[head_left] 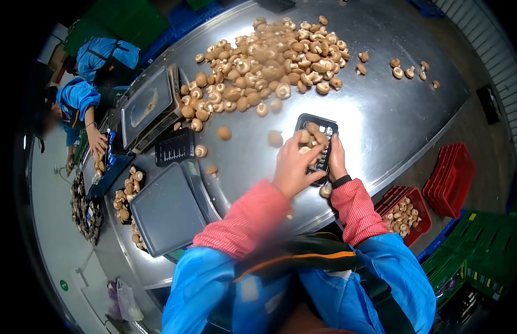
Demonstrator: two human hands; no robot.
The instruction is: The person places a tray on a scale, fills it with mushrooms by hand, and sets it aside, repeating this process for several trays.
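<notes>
My left hand (294,167) curls over a black plastic tray (309,119), its fingers and thumb around brown mushrooms (314,137). Some of these mushrooms lie in the tray; how many the hand grips is partly hidden. Along the tray's right side, my right hand (337,158) holds the edge, fingers pointing away from me. The tray lies on the metal table (375,119). One mushroom (325,191) sits just below the tray, by my right wrist. Another mushroom (275,138) rests left of the tray.
A large mushroom pile (269,61) covers the table's far side. At left stand a weighing scale (150,106), an empty black tray (175,147) and a grey lid-like panel (166,209). Red crates (450,178) are at right. Two co-workers (77,106) in blue work at far left.
</notes>
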